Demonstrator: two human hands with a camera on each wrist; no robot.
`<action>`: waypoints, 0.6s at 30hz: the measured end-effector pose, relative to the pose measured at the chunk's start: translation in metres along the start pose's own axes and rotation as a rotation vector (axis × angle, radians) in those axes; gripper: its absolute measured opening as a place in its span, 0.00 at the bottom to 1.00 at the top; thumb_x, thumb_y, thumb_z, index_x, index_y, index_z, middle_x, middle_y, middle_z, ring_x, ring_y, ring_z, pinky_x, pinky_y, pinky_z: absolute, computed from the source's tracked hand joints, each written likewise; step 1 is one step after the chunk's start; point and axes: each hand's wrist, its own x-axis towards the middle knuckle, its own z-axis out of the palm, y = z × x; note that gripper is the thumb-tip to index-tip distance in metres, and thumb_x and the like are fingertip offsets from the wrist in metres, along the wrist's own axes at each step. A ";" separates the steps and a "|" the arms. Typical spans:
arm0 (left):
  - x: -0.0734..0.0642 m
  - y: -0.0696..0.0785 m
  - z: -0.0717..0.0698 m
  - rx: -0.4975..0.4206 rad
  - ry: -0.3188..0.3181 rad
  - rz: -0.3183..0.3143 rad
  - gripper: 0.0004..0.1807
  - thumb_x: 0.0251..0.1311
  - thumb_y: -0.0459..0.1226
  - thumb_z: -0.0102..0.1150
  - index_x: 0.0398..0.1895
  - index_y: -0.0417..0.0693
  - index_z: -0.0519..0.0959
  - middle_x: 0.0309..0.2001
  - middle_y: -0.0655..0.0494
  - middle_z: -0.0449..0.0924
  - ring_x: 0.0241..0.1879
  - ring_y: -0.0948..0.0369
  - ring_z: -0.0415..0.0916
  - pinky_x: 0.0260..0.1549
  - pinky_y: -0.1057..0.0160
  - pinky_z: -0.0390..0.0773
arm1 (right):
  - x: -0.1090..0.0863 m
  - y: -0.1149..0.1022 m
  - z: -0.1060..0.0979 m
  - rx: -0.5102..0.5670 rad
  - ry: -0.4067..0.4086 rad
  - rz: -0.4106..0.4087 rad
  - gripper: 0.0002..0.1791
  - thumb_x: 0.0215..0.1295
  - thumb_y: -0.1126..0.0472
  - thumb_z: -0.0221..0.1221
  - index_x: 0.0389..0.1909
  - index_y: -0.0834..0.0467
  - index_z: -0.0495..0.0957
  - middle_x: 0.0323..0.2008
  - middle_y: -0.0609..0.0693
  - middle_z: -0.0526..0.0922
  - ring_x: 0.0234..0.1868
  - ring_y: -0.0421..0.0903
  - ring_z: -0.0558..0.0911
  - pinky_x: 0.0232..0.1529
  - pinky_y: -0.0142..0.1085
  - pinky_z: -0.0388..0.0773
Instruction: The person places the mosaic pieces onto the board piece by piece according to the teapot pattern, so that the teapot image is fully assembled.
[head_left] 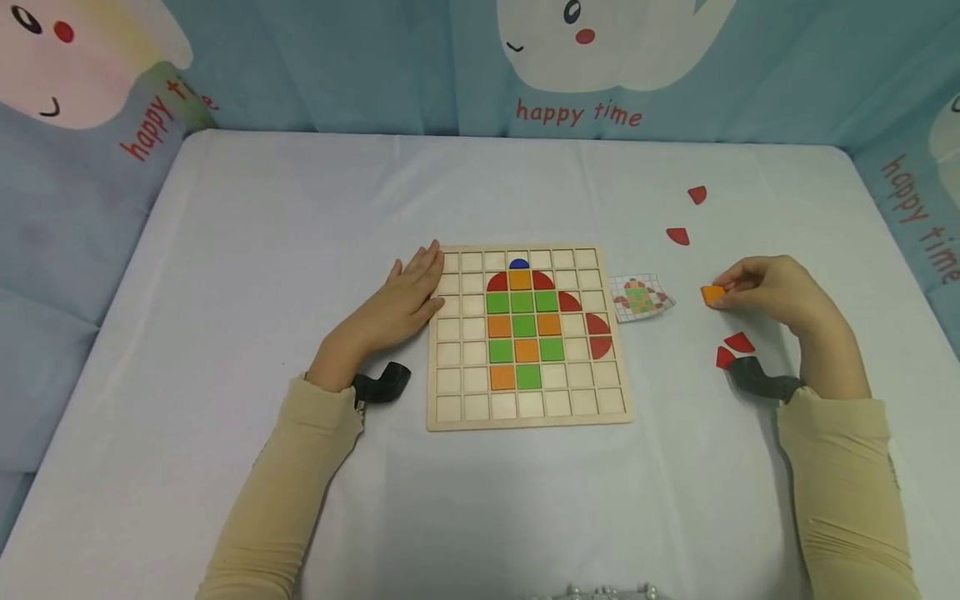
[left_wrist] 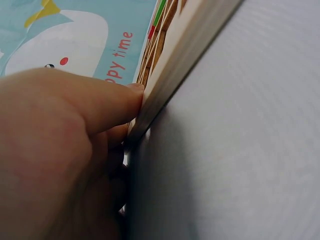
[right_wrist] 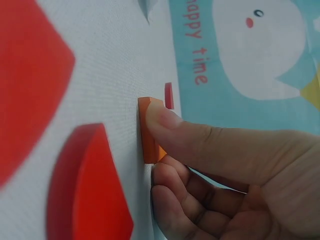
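Observation:
A wooden grid board [head_left: 457, 404] lies on the white table, holding green, orange, red and blue pieces in several cells. My left hand [head_left: 393, 308] rests along its left edge with fingers extended; in the left wrist view the thumb [left_wrist: 115, 102] touches the board's rim [left_wrist: 165, 75]. To the right of the board, my right hand [head_left: 776, 292] pinches an orange block [head_left: 712, 295] between thumb and fingers. The right wrist view shows this orange block [right_wrist: 147, 132] at the table surface under the thumb. Between board and right hand lies a small printed pattern card [head_left: 641, 297].
Two red quarter-round pieces, one [head_left: 697, 195] farther back and one [head_left: 678, 237] nearer, lie beyond the right hand. Two more red pieces [head_left: 739, 342] lie by the black right wrist mount [head_left: 761, 381]. A printed blue curtain [head_left: 375, 67] borders the table [head_left: 300, 200].

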 end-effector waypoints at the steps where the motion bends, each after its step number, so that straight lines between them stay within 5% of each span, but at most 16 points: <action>1: 0.000 0.000 0.000 0.000 0.000 0.000 0.34 0.74 0.41 0.38 0.73 0.34 0.38 0.74 0.44 0.28 0.73 0.51 0.27 0.67 0.48 0.28 | 0.000 0.000 0.000 -0.004 -0.001 -0.003 0.19 0.56 0.61 0.67 0.45 0.69 0.77 0.29 0.47 0.78 0.30 0.39 0.72 0.29 0.28 0.70; 18: 0.002 0.000 -0.002 0.001 -0.004 0.005 0.34 0.74 0.42 0.37 0.73 0.35 0.37 0.74 0.45 0.28 0.73 0.52 0.26 0.67 0.49 0.28 | -0.002 -0.002 -0.003 -0.043 -0.008 -0.017 0.19 0.56 0.58 0.67 0.43 0.68 0.78 0.32 0.49 0.80 0.32 0.39 0.72 0.30 0.26 0.70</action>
